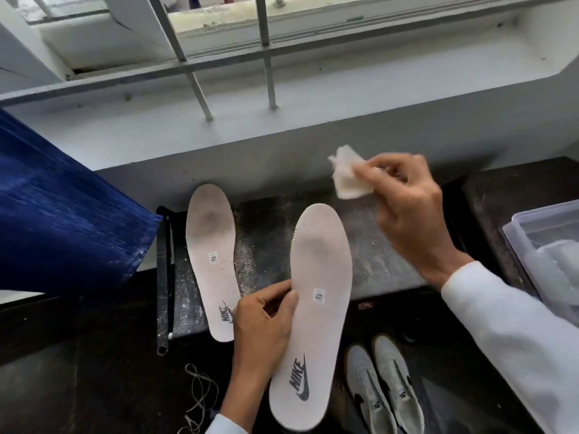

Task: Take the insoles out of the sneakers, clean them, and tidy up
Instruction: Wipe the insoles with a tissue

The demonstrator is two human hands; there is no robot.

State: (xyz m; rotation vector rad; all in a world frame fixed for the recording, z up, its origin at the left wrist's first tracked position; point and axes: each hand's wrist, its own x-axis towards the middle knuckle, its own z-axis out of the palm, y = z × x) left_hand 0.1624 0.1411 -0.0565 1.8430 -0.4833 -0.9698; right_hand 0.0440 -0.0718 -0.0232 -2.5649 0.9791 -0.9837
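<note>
Insole [316,308] in left grip [263,324], tissue [347,180] apart

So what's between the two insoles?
In the head view, dusty dark countertop lies between the lying insole and the held insole; lower down, the left hand fills the gap.

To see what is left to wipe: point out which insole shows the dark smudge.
The lying insole on the dusty ledge, left of the one the left hand grips. Its forefoot carries a grey smudge; the held insole looks far cleaner.
</note>
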